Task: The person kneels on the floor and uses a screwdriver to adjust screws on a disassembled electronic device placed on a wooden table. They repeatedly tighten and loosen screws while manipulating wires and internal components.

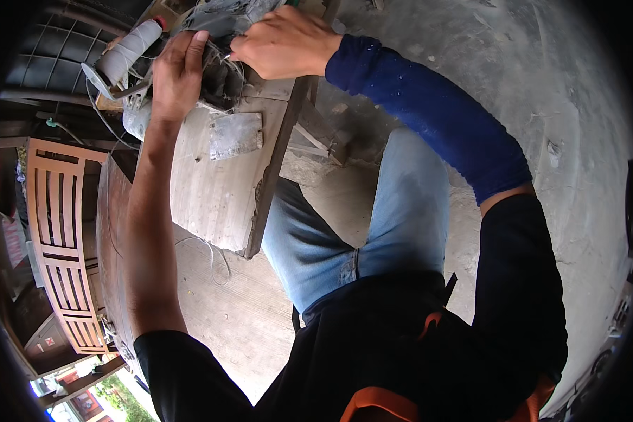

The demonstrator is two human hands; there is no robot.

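Head cam, dk clutter, grimy & stringy, hands nr it, can't tell grip

A person in faded jeans and a navy sleeve holds the left hand near the right hand, fingers bent, over dark, cluttered parts at the far end of a worn wooden table. A tilted spool of pale thread sits beside the left hand; a scuffed flat plate lies on the tabletop.
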